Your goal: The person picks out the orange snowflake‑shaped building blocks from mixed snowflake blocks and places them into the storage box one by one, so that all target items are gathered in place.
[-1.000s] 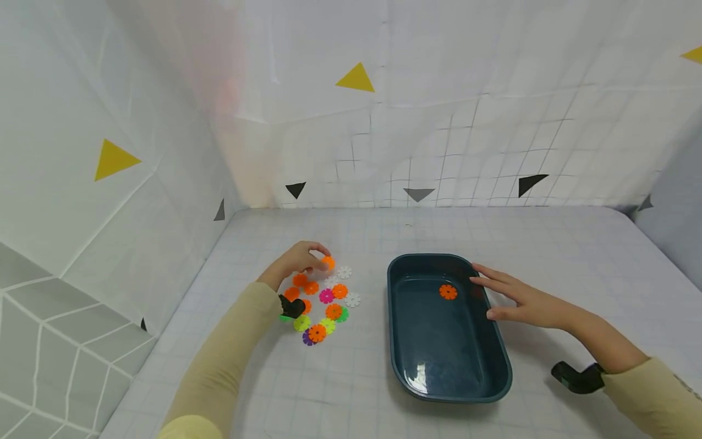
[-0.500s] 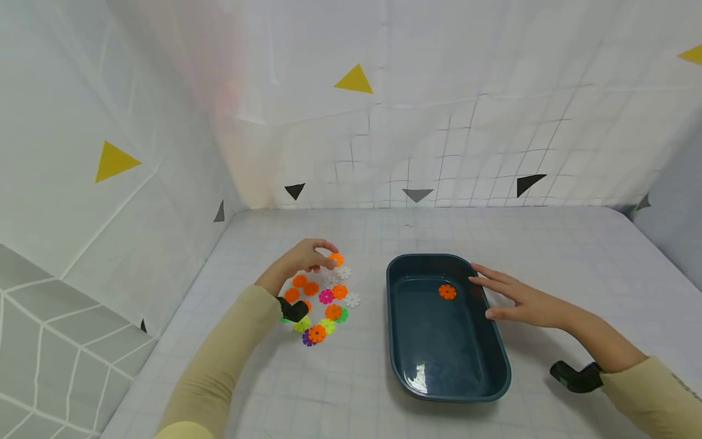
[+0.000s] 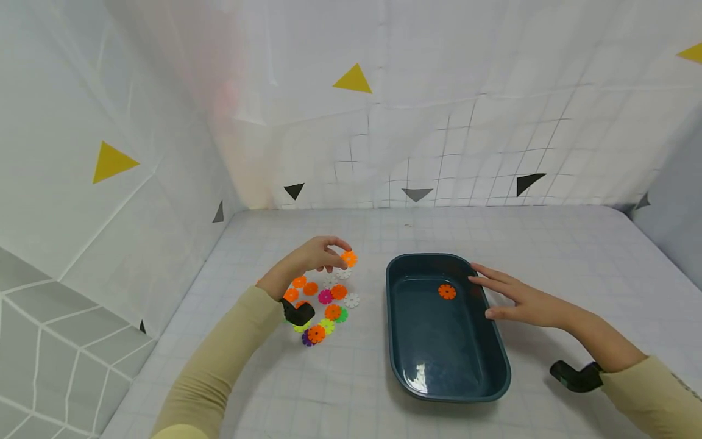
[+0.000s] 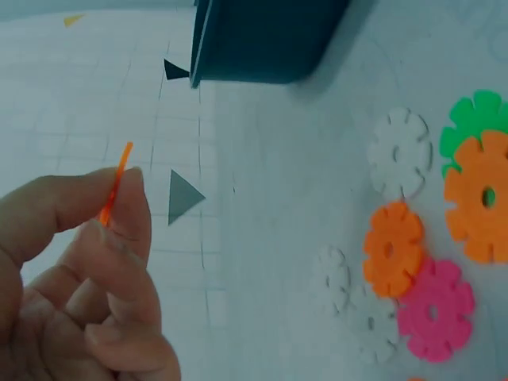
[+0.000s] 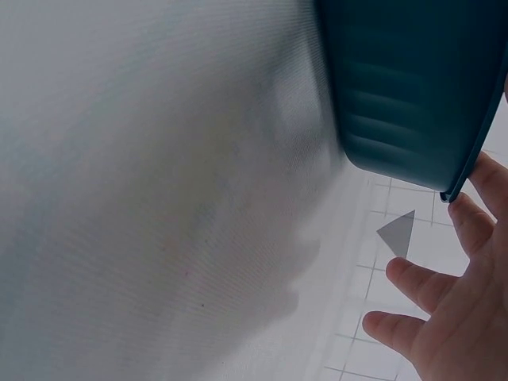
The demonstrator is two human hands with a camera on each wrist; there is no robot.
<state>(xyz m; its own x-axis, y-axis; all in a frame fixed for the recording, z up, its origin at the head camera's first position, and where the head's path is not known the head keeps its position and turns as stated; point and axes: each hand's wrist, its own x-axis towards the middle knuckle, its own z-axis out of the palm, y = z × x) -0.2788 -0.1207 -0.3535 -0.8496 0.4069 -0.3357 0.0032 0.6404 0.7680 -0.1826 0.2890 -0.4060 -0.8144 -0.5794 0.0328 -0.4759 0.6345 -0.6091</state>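
Observation:
My left hand point(image 3: 317, 256) pinches an orange snowflake disc point(image 3: 350, 259) between thumb and fingers, above the far side of a loose group of discs. The left wrist view shows this disc edge-on. Below lie more flat notched discs, among them an orange disc point(image 3: 333, 311), a pink disc point(image 4: 436, 311), a white disc point(image 4: 400, 152) and a purple disc point(image 3: 308, 338); my wrist hides part of the group. To the right stands a dark blue tray point(image 3: 439, 347) with one orange disc point(image 3: 446, 292) inside. My right hand point(image 3: 518, 301) touches the tray's right rim with fairly straight, spread fingers.
The white, grid-lined tabletop point(image 3: 340, 390) runs back to a pale cloth wall point(image 3: 450, 91) with triangle markers. Another cloth wall point(image 3: 60, 201) rises on the left. A gap of bare tabletop lies between the discs and the tray.
My left hand has moved right and slightly away from me, carrying the orange disc off the group. My right hand and the tray have stayed in place.

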